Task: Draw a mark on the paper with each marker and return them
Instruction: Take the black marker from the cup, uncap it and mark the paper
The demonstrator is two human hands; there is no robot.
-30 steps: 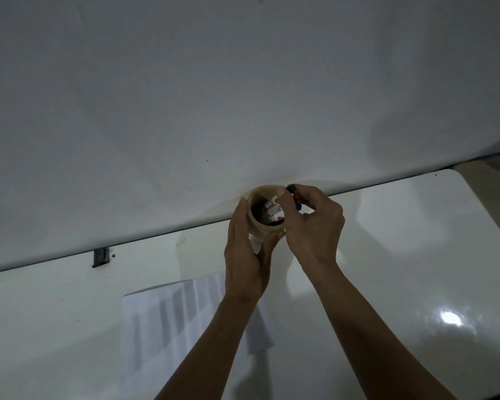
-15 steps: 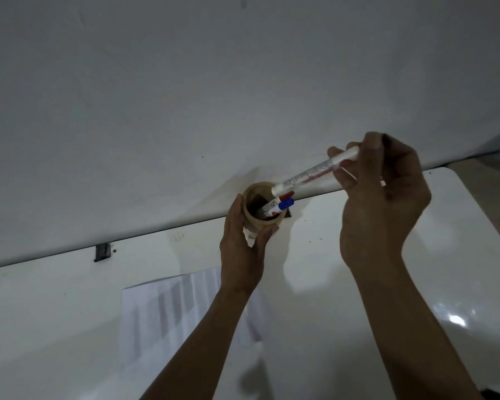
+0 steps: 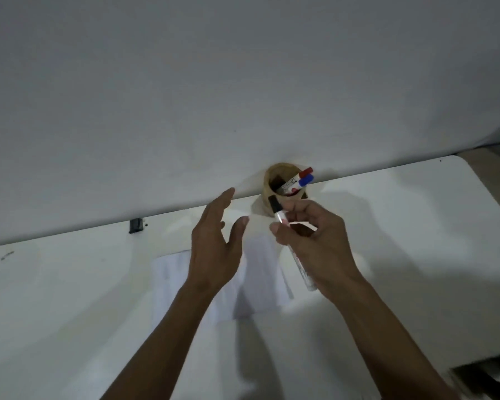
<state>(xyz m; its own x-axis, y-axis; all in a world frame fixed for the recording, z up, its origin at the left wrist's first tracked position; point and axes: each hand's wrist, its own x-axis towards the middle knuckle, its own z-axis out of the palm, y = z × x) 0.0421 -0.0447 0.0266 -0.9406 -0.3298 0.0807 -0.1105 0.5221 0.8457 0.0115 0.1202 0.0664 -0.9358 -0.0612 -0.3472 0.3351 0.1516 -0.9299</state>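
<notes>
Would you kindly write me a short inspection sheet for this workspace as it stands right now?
Surface: glossy white table, set against a white wall.
Job's things: white paper lies flat near the table's far edge; tan cup by the wall holds a red-capped marker and a blue-capped marker; black-capped marker, cap still on.
Clutter: small black clip at the far table edge.
Grippers: right hand grips the black-capped marker; left hand open, holding nothing, above the paper.
Cables: nothing seen.
Surroundings: dark shape at lower right, too blurred to identify.

Marker [image 3: 296, 256] label print seems too blurred to read.
</notes>
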